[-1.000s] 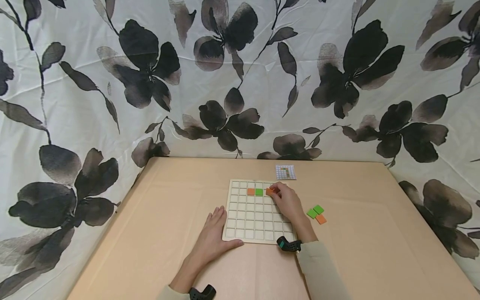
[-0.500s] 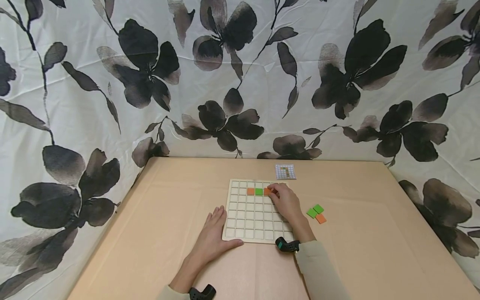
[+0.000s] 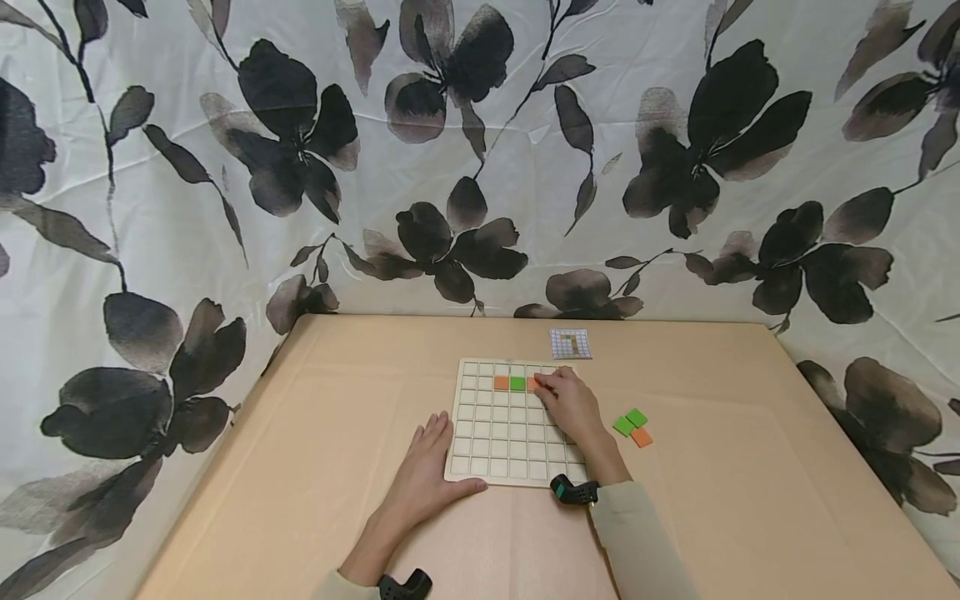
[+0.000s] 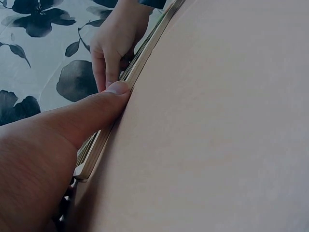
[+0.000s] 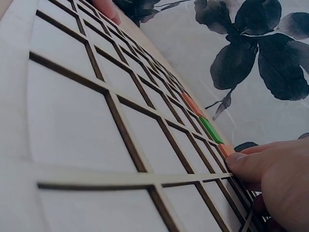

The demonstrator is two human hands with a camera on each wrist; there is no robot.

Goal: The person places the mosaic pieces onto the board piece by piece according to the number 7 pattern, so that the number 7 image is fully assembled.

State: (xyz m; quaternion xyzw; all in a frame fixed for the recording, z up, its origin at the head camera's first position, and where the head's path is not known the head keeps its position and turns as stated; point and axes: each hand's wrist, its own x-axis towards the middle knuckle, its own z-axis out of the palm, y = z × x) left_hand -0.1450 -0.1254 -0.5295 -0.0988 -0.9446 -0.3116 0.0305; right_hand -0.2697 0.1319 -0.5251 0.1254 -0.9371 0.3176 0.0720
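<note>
A pale gridded board (image 3: 498, 429) lies on the table. In its second row from the back sit an orange tile (image 3: 502, 383) and a green tile (image 3: 517, 383). Right of the green one is a second orange tile (image 5: 225, 150), partly covered by my right hand (image 3: 572, 404), whose thumb and fingertips pinch it at its cell. My left hand (image 3: 431, 462) rests at the board's front left corner, fingers straight along the left side. Its thumb (image 4: 118, 88) lies along the front edge in the left wrist view.
Right of the board lie two loose green tiles (image 3: 636, 417) and a loose orange tile (image 3: 641, 437). Behind the board is a small card with a coloured grid pattern (image 3: 570, 343). A floral curtain (image 3: 480, 167) hangs past the table's back edge.
My right hand has moved the orange tile slightly left, up beside the green tile, and its fingers now cover more of it. The left hand has stayed still.
</note>
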